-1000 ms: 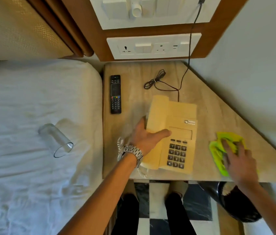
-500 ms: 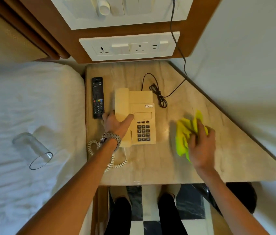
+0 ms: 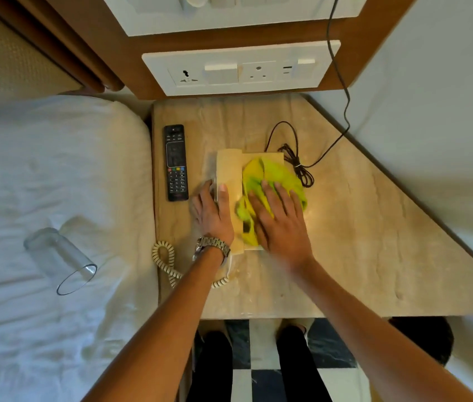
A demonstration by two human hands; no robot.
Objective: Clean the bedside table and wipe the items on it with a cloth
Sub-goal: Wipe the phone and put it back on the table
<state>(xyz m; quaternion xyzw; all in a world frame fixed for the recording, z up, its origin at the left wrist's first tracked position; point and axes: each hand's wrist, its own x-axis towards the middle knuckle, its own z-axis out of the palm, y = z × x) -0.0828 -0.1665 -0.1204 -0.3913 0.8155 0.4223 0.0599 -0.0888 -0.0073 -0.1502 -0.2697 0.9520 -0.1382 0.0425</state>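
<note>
A cream telephone (image 3: 228, 172) sits on the marble bedside table (image 3: 360, 242), left of centre. My left hand (image 3: 213, 211) grips the handset side of the telephone, thumb on top, wristwatch on the wrist. My right hand (image 3: 280, 224) lies flat on a yellow-green cloth (image 3: 273, 177), pressing it onto the telephone's keypad, which is hidden beneath it. A black remote control (image 3: 175, 162) lies on the table just left of the telephone. The coiled handset cord (image 3: 165, 256) loops near the table's front left.
A dark cable (image 3: 296, 161) runs in a bundle from behind the telephone up the wall. A socket panel (image 3: 241, 69) is above the table. A clear glass (image 3: 59, 261) lies on its side on the white bed (image 3: 55, 169). A dark bin (image 3: 424, 343) stands below the table's front right.
My right hand carried the cloth left from the bare tabletop onto the telephone. My left hand stayed on the handset side of the telephone.
</note>
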